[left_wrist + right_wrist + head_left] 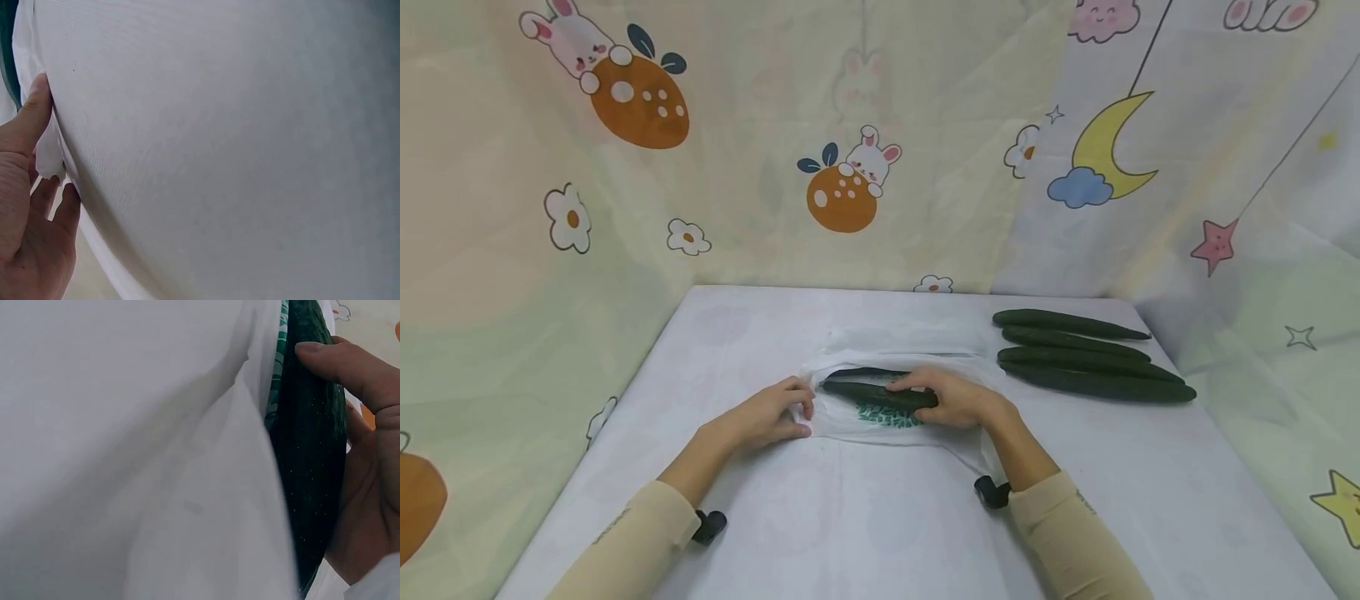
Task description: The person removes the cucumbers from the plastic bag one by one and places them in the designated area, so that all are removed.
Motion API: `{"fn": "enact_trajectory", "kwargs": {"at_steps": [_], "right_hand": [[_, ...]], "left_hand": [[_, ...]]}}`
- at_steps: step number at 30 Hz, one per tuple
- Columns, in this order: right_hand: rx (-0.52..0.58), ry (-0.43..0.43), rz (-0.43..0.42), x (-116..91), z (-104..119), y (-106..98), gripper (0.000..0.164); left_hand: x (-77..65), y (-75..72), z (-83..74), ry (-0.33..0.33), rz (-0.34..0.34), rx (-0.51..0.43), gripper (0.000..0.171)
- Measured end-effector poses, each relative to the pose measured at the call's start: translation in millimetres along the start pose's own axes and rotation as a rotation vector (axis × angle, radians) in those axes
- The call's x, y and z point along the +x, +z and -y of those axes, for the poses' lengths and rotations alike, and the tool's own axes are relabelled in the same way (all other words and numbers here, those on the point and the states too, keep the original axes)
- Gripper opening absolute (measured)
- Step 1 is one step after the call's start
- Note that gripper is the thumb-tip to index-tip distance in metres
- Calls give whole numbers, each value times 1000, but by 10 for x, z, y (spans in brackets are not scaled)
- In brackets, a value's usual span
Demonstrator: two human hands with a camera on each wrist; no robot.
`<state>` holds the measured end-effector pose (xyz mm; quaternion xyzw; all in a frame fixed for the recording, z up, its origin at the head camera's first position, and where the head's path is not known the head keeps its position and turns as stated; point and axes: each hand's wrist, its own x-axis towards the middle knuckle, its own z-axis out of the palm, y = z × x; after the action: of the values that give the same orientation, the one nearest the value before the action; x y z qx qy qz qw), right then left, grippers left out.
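A white plastic bag (842,427) with green print lies flat across the middle of the table. My right hand (955,398) grips a dark green cucumber (868,393) over the bag, thumb on its near side in the right wrist view, where the cucumber (309,437) runs up beside the bag's white film (206,500). Just behind it a second dark cucumber (861,372) shows as a narrow strip; whether it is inside the bag I cannot tell. At the bag's left end my left hand (771,412) holds the edge, its thumb and fingers (40,106) around the thin film.
Several more cucumbers (1090,360) lie side by side at the table's right rear. A white cloth covers the table (880,517). Behind and at both sides hangs a printed curtain (745,125) with rabbits, flowers and a moon.
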<state>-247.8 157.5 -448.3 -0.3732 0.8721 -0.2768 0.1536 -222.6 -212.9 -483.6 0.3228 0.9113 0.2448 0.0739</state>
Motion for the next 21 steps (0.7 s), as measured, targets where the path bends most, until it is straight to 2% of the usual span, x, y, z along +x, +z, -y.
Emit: {"fn": "enact_trajectory", "kwargs": {"at_steps": [10, 21], "right_hand": [[35, -72, -40, -18, 55, -85, 58], [72, -68, -57, -96, 54, -89, 56]], "left_hand": [[20, 6, -6, -34, 15, -4, 19], [4, 1, -16, -14, 13, -4, 18]]}}
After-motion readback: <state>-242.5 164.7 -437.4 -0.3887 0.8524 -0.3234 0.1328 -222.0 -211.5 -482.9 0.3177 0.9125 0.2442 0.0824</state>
